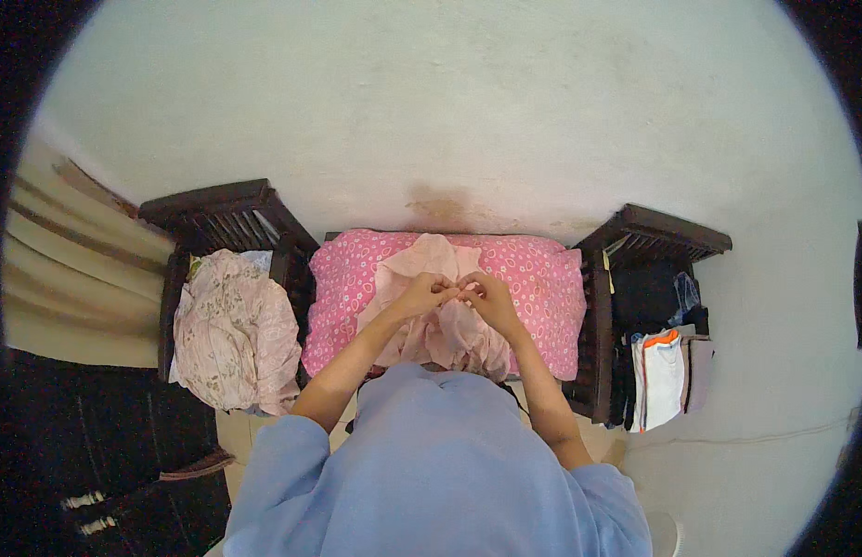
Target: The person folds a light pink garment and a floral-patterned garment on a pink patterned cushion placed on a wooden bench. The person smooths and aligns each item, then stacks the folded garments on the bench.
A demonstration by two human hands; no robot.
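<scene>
A pale pink garment [405,266] lies loosely crumpled over a bright pink patterned cushion [551,306] in front of me. My left hand [427,294] is closed in a pinch at the middle of the garment. Close beside it, my right hand [488,302] pinches the same cloth, and the fingertips of both hands nearly meet. Whatever small part sits between the fingertips is too small to make out. Below my hands the cloth hangs in folds [459,343] toward my body.
Dark wooden slatted armrests [593,334] flank the cushion. On the left, a heap of floral cloth [231,330] rests over one side. Folded clothes, including a white one with orange trim [661,381], lie at the right. A beige curtain [83,269] hangs far left; a pale wall [449,111] stands behind.
</scene>
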